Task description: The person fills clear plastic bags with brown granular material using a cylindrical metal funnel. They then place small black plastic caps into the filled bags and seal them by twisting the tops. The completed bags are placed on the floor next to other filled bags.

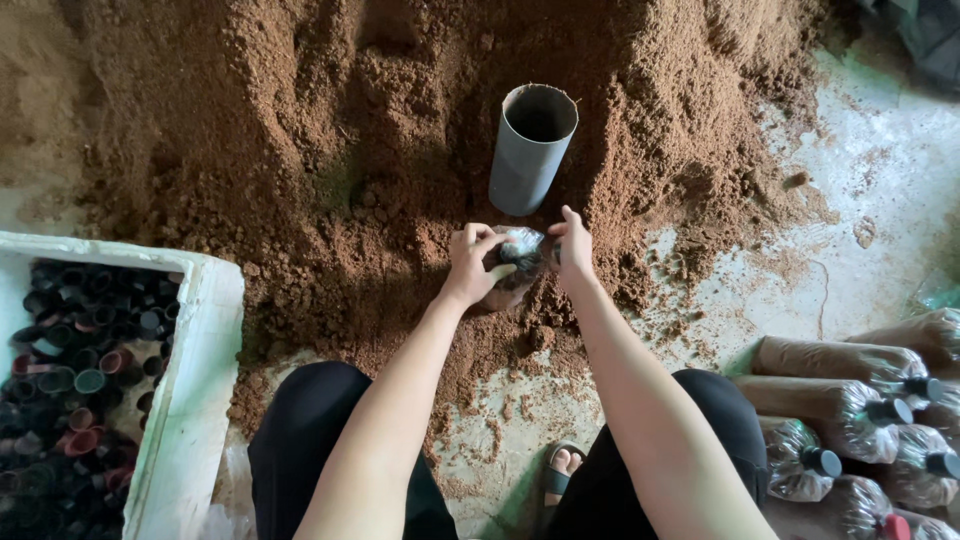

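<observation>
My knees in black trousers frame the bottom of the view, and one sandalled foot shows between them on the concrete floor. To my right, low in the corner, lies a stack of filled clear bags, brown inside, cylinder-shaped, on their sides, each closed with a dark neck cap. To my left stands a white foam box heaped with small dark rings, a few of them reddish; I see no labels on any of these.

Just beyond my knees, my left hand and right hand meet over a clear plastic bag partly filled with brown substrate. It rests at the near edge of the big brown heap. The left hand pinches the gathered neck with thumb and fingers; the right grips the other side, forefinger raised.

I judge the grip is slight: if the crumpled plastic slips, the neck could spring open and the fill spill back out. Loose crumbs on the film could make that likelier.

Behind the bag, a grey tube stands tilted in the heap, its mouth open.
</observation>
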